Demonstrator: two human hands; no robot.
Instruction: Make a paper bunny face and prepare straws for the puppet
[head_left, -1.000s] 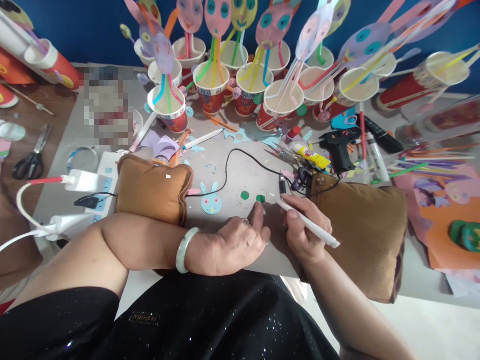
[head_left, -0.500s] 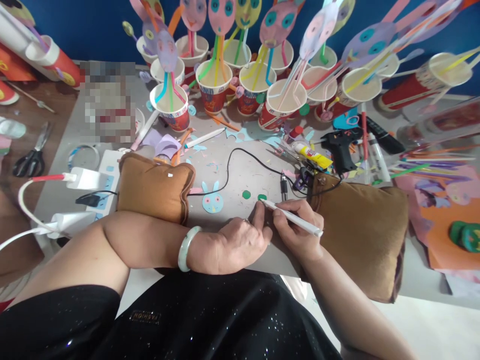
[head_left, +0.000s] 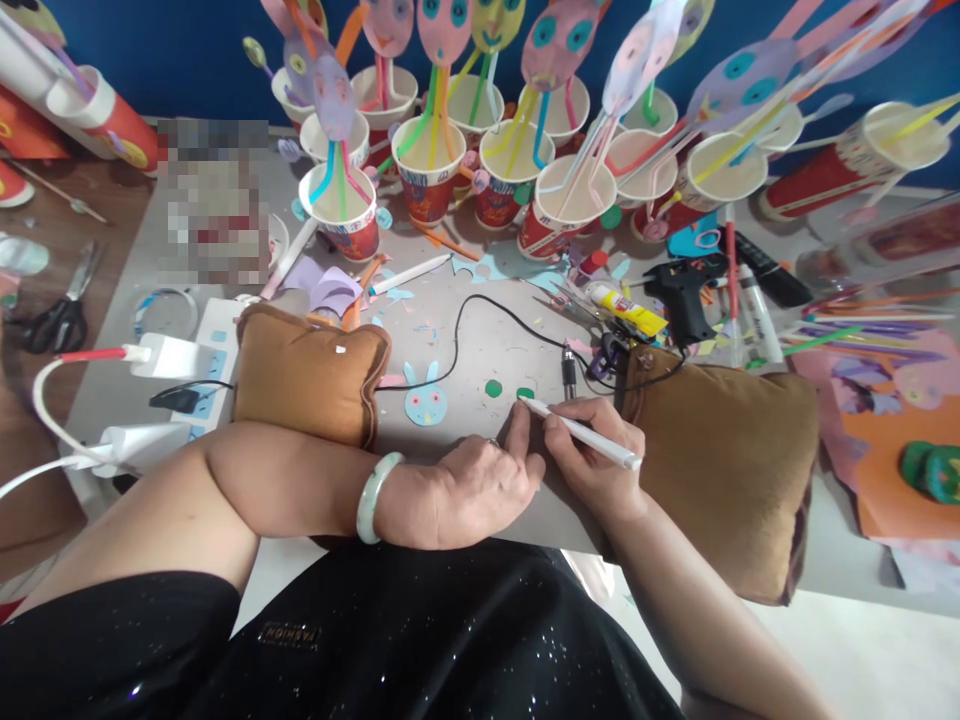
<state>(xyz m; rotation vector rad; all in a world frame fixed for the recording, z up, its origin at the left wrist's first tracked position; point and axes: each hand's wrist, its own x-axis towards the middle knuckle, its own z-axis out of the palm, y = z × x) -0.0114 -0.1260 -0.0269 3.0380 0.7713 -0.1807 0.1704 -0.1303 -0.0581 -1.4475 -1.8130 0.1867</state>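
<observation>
My right hand is closed round a white pen, its tip touching the edge of a small green paper piece. My left hand lies on the table with the index finger stretched out, its fingertip at the near edge of that same piece; the other fingers are bent and hold nothing I can see. Another green paper circle lies just to the left. Farther left is a light blue paper rabbit face with pink eyes. A dark pen lies just beyond my right hand.
Brown cushions flank the work spot. Red paper cups with straw-and-paper figures line the back. A black glue gun, a yellow glue tube and a black cable lie ahead. On the left are a power strip and scissors.
The white pen has tilted very slightly with my right hand, its tip still at the green piece. My left hand has stayed in place.
</observation>
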